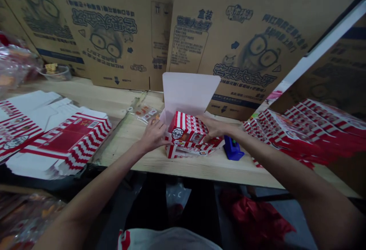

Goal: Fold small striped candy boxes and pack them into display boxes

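Note:
An open red-and-white striped carton [171, 152] stands on the table in front of me, its white lid [190, 91] raised at the back. Tilted in its mouth is a smaller striped box [187, 128] printed with a cartoon face. My right hand [212, 128] is closed around the right end of this smaller box. At the left, my left hand [156, 134] pinches the open carton's side edge, its fingertips partly hidden. A clear packet of small orange pieces [145, 112] lies just behind my left hand. Beside the carton on the right sits a blue tape dispenser-like object [233, 149].
Flat striped cartons [76, 135] are stacked at the left. Several filled-out striped boxes [291, 131] are piled at the right. Large brown cardboard boxes [120, 47] wall off the back. A clear tub [55, 72] and plastic-wrapped packets [15, 63] stand far left.

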